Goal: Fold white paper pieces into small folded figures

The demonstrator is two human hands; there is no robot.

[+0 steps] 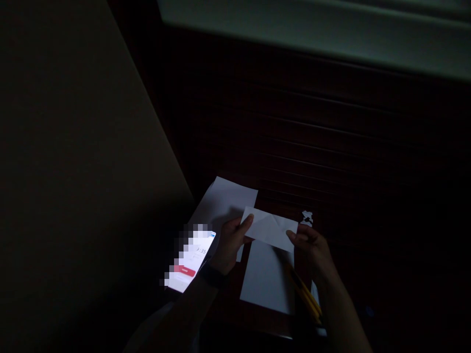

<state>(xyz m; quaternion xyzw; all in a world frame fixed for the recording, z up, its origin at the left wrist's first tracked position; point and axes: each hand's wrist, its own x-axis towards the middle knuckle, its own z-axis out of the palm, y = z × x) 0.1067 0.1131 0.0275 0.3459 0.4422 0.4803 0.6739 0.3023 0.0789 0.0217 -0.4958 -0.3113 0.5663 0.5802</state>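
Both hands hold a folded white sheet of paper (pixel 270 226) stretched between them, with crease lines across its face. My left hand (pixel 231 242) pinches its left end, thumb on top. At the opposite end, my right hand (pixel 311 245) grips the paper with thumb in front and fingers behind. Below the paper, another white sheet (pixel 268 279) lies on the dark tabletop. Yellow-handled scissors or a similar yellow tool (pixel 305 296) rests along that sheet's right edge; its exact kind is hard to make out in the dark.
A lit phone (pixel 191 262) stands left of my left hand. Behind it lies a larger white sheet (pixel 228 198). Torn paper scraps (pixel 306 217) sit beyond my right hand. Dark slatted wood (pixel 294 127) rises behind the table, and a pale surface (pixel 84 147) fills the left side.
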